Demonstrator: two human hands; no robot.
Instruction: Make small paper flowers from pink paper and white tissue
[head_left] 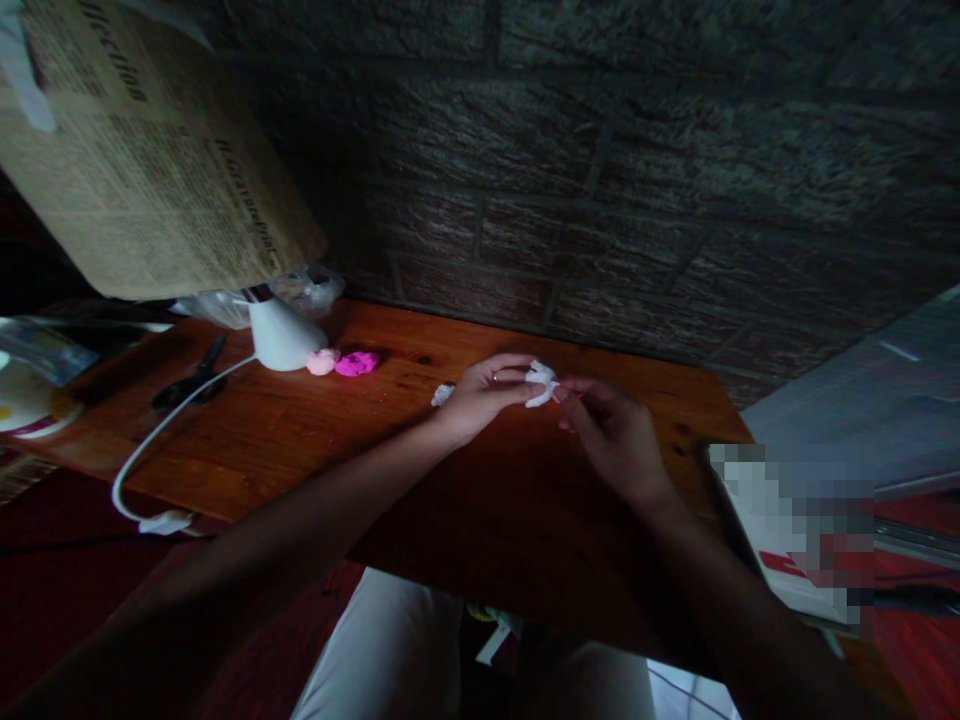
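Note:
A small, uneven lump of white modelling clay (538,384) is pinched between the thumb and fingers of my left hand (484,395), just above the wooden table. From the right, my right hand (611,430) meets the lump, thumb and forefinger closed together at its edge. Something thin and pinkish shows at those fingertips, too small and dark to name. Behind my left hand another bit of white clay (442,395) lies on the wood. Further left, a bright pink clay lump (357,363) touches a pale pink lump (322,361).
A lamp with a white base (281,335) and a newsprint-covered shade (172,170) stands at the left. Its white cord (142,420) loops over the table's front edge near black scissors (191,385). A brick wall (525,180) borders the back; a blurred-out item (795,530) lies right.

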